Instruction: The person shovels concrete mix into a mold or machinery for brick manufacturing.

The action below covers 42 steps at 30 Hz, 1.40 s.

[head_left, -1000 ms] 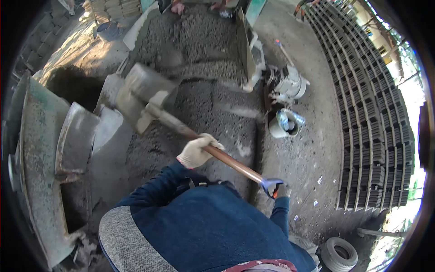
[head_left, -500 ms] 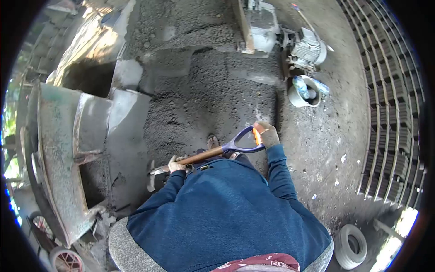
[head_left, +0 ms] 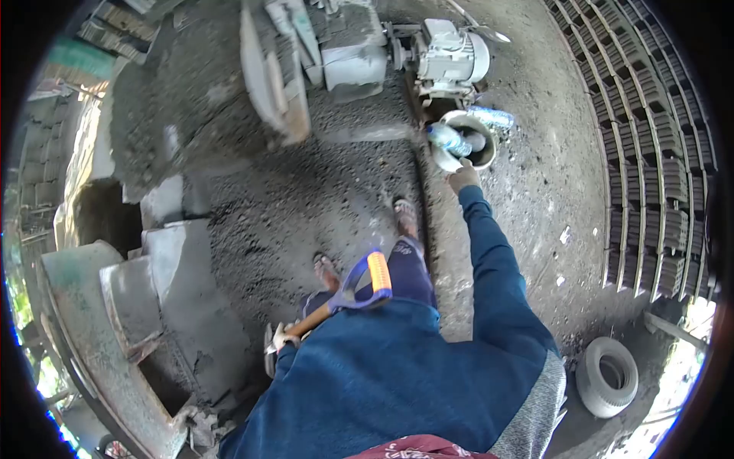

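Note:
My left hand is closed round the wooden shaft of a shovel, low beside my body. The shovel's purple D-shaped handle with its orange grip points up and to the right, with no hand on it. Its metal end shows only in part beyond my left hand. With the arm stretched forward, my right hand is at the near rim of a pale bucket; one finger extends toward the rim and the others are hard to make out. A clear plastic bottle with a blue label leans inside the bucket.
Another bottle lies behind the bucket, near a grey electric motor. Dark, loose material covers the sunken floor around my feet. Racks of grey tiles line the right side; a tyre lies below them. Metal panels stand left.
My right hand has let go of the shovel's handle and reached forward to the bucket. My left hand still holds the shaft. The view has shifted, and my feet now stand farther apart.

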{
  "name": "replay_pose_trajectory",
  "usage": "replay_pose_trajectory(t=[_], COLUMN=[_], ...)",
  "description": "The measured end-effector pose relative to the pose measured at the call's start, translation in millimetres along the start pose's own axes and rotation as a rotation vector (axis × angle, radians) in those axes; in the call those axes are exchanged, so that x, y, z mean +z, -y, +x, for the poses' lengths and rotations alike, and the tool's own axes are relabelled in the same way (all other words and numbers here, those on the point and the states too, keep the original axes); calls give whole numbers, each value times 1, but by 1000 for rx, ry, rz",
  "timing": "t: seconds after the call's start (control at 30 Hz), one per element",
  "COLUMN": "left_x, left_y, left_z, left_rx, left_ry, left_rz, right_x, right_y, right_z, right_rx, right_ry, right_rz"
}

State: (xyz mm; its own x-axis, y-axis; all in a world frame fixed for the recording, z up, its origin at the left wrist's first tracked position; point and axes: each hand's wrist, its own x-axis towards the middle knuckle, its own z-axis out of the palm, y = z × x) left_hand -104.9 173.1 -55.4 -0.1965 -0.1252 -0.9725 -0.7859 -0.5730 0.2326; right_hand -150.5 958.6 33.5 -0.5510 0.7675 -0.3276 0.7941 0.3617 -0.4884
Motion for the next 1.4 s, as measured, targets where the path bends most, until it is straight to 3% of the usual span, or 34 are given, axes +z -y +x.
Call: replay_pose_trajectory(t=[0.1,0.17,0.23,0.33,0.4,0.53,0.63,0.77,0.8,0.83,0.9,1.0,1.03,1.1,1.13,1.2,1.23,1.27,1.33,1.37,1.4], left_x=[31,51,126,167,176,176,173,184,185,185,178,179,168,167,156,137,132,128,104,89,75], left_y=[38,42,77,98,109,127,135,147,149,148,150,154,157,161,166,172,174,176,176,177,179], left_z=[-18,-40,-119,-157,-166,-173,-170,-176,-177,-178,-176,-183,-175,-174,-166,-153,-150,-152,-146,-143,-144], left_rx=[102,48,234,257,254,246,270,310,284,259,266,240,218,186,181,119,103,122,72,48,75], left_ry=[50,-281,-342,-410,-444,-512,-533,-487,-473,-460,-442,-407,-412,-477,-424,-386,-381,-388,-316,-283,-284], left_rz=[-193,65,-190,-222,-244,-222,-193,-177,-215,-254,-232,-301,-331,-399,-431,-512,-528,-555,-620,-651,-672], right_x=[-4,5,-4,59,42,42,33,49,39,28,24,-4,-7,50,58,88,105,118,164,169,186], right_y=[-11,-30,-20,-82,-61,-80,-88,-117,-111,-106,-105,-62,-50,-75,-61,-17,6,33,94,143,171], right_z=[84,132,157,223,221,235,241,251,248,242,241,217,205,238,222,165,134,111,48,1,-43], right_rx=[53,-14,-90,-422,-417,-425,-314,-308,-297,-371,-407,-255,-447,-133,30,-10,-205,-275,-307,-382,-325], right_ry=[-43,-2,134,70,148,218,310,195,143,6,12,253,239,596,670,682,614,500,881,851,1011], right_rz=[-213,-215,-229,-261,-177,-94,69,558,512,249,491,785,737,1457,1423,1126,877,206,570,184,341])
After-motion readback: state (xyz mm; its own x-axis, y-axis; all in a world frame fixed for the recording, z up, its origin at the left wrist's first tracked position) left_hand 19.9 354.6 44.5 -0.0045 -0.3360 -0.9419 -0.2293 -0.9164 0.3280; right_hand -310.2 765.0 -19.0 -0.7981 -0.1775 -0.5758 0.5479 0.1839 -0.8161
